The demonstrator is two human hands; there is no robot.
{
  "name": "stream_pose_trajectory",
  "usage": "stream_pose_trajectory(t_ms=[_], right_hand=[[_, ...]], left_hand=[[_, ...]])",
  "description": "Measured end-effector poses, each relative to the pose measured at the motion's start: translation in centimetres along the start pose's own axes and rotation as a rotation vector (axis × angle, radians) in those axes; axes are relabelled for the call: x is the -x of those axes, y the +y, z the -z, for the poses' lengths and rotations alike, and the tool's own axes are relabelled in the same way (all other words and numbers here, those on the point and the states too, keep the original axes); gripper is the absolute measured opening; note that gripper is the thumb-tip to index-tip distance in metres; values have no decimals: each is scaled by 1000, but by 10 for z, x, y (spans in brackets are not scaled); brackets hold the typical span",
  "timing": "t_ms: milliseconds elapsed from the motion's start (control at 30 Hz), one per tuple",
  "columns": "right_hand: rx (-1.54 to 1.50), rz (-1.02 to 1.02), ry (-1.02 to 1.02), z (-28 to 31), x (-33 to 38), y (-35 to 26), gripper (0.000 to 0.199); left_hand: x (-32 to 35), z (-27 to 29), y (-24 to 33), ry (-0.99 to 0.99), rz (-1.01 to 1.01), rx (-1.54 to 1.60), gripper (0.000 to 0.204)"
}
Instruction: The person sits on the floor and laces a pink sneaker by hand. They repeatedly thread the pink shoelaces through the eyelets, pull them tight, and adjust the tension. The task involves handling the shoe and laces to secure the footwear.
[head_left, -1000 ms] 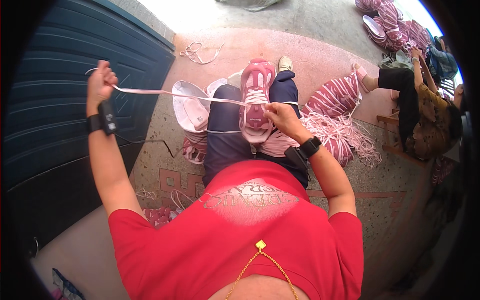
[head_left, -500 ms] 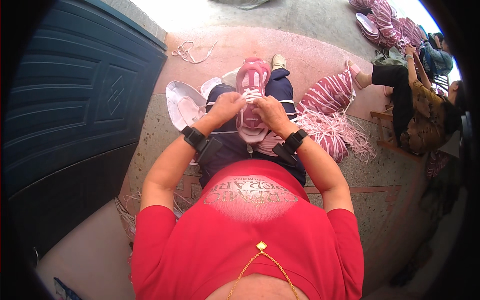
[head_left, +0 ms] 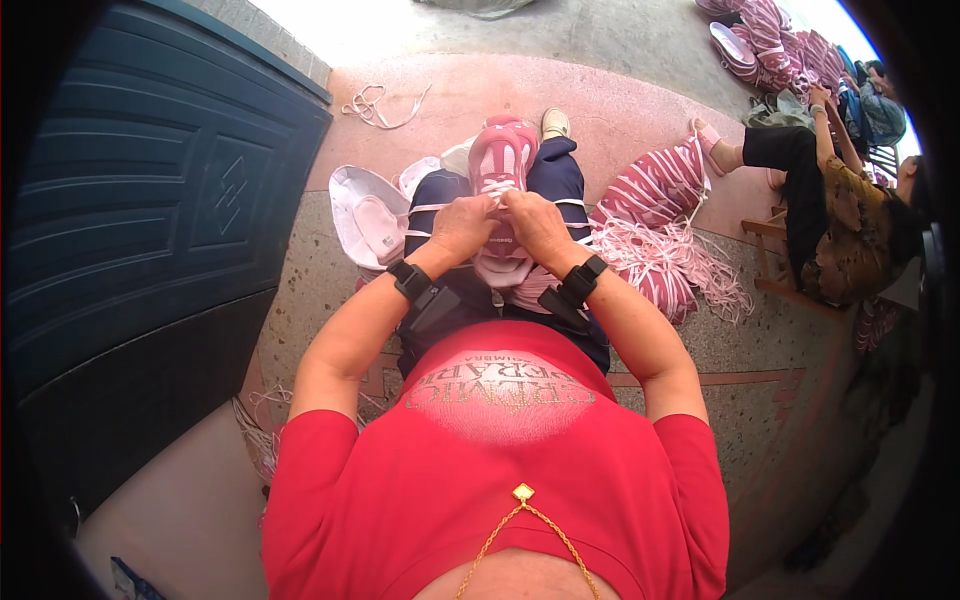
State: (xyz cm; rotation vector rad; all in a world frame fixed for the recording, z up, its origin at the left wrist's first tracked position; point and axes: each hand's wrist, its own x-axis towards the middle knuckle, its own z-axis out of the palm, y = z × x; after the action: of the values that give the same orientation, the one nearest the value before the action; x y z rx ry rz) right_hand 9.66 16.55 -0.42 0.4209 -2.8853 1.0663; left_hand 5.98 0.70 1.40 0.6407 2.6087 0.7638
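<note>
Left hand (head_left: 462, 226) and right hand (head_left: 535, 222) fingers pinching white lace (head_left: 492, 188) over pink sneaker (head_left: 500, 160) on lap; likely lacing: keep tension even, lace flat.

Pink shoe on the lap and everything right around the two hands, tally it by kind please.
Pink shoes on the lap: 1
White shoe pieces on the floor beside the left knee: 1
Heaps of pink-and-white laces by the right knee: 1
Loose laces near the door: 1
Black wrist bands: 2
Total: 6
</note>
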Motion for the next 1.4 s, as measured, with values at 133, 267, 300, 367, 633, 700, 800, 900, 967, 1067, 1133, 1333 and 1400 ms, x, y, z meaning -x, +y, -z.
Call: stream_pose_trajectory(t_ms=[133, 267, 300, 367, 633, 700, 800, 900, 967, 1067, 1133, 1333, 1400], right_hand=[[-36, 39, 26, -2, 4, -2, 25], [-108, -10, 5, 2, -1, -10, 27], [-118, -3, -15, 3, -3, -9, 27], [-97, 28, -9, 6, -3, -6, 26], [-252, -275, -345, 50, -3, 5, 42], [-530, -205, -356, 31, -9, -6, 35], [-775, -268, -135, 20, -11, -5, 19], [-967, -542, -81, 74, -10, -14, 24], [-906, -476, -32, 94, -4, -3, 25], [-743, -379, -45, 113, -8, -9, 25], [-687, -346, -48, 116, -9, -10, 25], [-666, -323, -44, 117, -10, -9, 24], [-661, -303, -44, 119, -11, -11, 24]], left_hand=[[1, 1, 1, -1, 31, 15, 23], [1, -2, 3, -23, 21, -67, 22], [0, -3, 2, -38, 14, -120, 22], [-1, -5, -1, -58, -48, -178, 23], [0, 97, 8, -491, 97, 1097, 27], [-3, 95, 16, -489, 64, 1103, 27], [0, 85, 18, -468, 251, 1197, 27], [8, 54, -15, -365, 319, 1151, 29], [11, 48, -11, -337, 353, 896, 28], [9, 26, -15, -241, 343, 737, 27], [4, 19, -20, -173, 155, 517, 25], [2, 15, -20, -64, 5, 154, 23], [3, 15, -18, -55, 63, 99, 24]])
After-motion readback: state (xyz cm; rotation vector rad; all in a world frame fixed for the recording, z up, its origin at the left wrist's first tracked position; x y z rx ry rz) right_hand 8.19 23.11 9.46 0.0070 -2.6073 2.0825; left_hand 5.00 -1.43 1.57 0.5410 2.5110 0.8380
